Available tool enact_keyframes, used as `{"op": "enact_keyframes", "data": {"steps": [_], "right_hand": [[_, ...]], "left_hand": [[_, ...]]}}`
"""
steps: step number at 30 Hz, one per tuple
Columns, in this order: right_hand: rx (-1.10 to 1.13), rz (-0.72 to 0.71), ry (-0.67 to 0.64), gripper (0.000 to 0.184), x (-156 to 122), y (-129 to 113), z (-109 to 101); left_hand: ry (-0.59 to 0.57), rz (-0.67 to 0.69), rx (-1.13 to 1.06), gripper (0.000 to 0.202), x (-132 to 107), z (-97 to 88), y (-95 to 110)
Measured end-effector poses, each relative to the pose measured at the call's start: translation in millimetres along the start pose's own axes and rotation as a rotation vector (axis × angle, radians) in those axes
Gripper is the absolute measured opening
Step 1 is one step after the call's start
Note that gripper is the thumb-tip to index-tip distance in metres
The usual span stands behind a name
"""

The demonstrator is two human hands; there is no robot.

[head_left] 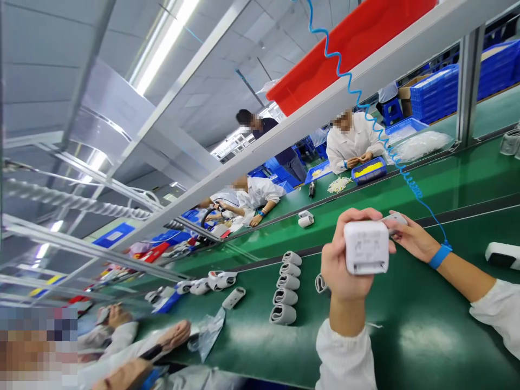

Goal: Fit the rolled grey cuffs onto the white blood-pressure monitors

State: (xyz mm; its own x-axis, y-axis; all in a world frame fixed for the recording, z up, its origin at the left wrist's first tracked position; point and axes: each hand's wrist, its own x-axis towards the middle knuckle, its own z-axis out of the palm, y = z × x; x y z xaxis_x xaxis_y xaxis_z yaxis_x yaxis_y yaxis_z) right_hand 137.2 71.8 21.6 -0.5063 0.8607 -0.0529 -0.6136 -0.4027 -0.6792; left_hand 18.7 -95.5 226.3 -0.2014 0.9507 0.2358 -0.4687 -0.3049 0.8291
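Observation:
My left hand (pixel 341 260) is raised above the green bench, its fingers wrapped round a white boxy plastic device (pixel 366 246). The face toward me carries faint printed marks and a slot along its lower edge. Just right of it, my right hand (pixel 412 235) pinches a small pale grey-white piece (pixel 397 219); its exact kind I cannot make out. A blue wrist strap (pixel 440 255) with a coiled blue cord (pixel 410 181) is on my right wrist. Left of my hands stands a row of rolled grey cuffs (pixel 286 297), and another cuff (pixel 320 283) lies partly behind my left wrist.
A white device with a dark display (pixel 501 254) lies at the right. Beyond the bench runs a green conveyor (pixel 260 246) carrying a white unit (pixel 305 219). Co-workers sit across and at the left, where a clear plastic bag (pixel 209 333) lies. A red bin (pixel 325 59) hangs overhead.

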Motion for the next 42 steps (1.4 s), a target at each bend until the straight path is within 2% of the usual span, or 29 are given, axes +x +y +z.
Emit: {"op": "enact_keyframes", "data": {"steps": [3,7,10,13,15,18,22,26,32,35,39,42], "right_hand": [[0.066,0.017,0.054,0.065,5,-3,-4],[0.091,0.061,0.065,0.047,6,-4,-5],[0.053,0.095,0.044,0.039,4,-2,-3],[0.064,0.152,0.002,0.034,3,-3,-4],[0.108,0.193,-0.045,0.033,0,-6,-8],[0.140,0.221,-0.137,0.037,-5,-13,-16],[0.073,0.210,-0.210,0.045,-10,-18,-22],[0.003,0.169,-0.209,0.045,-11,-17,-20],[-0.036,0.149,-0.204,0.041,-11,-15,-18],[-0.040,0.145,-0.227,0.038,-11,-16,-18],[-0.039,0.167,-0.216,0.040,-11,-17,-18],[-0.029,0.181,-0.181,0.042,-11,-16,-17]], "left_hand": [[0.233,-0.188,-0.078,0.034,37,-24.3,-35],[0.506,-0.304,-0.053,0.027,71,-72.3,-83],[0.593,-0.360,-0.013,0.030,79,-98.6,-104],[0.471,-0.422,-0.003,0.044,76,-115.4,-112],[0.344,-0.398,0.022,0.051,73,-123.1,-114],[0.229,-0.343,0.116,0.058,71,-129.3,-117],[0.197,-0.354,0.223,0.066,70,-128.2,-126],[0.219,-0.342,0.290,0.072,69,-122.3,-135],[0.128,-0.296,0.415,0.086,65,-118.9,-135],[0.101,-0.263,0.473,0.077,66,-119.1,-137],[0.124,-0.208,0.559,0.051,69,-119.4,-141],[0.110,-0.100,0.695,0.040,68,-116.3,-138]]}}
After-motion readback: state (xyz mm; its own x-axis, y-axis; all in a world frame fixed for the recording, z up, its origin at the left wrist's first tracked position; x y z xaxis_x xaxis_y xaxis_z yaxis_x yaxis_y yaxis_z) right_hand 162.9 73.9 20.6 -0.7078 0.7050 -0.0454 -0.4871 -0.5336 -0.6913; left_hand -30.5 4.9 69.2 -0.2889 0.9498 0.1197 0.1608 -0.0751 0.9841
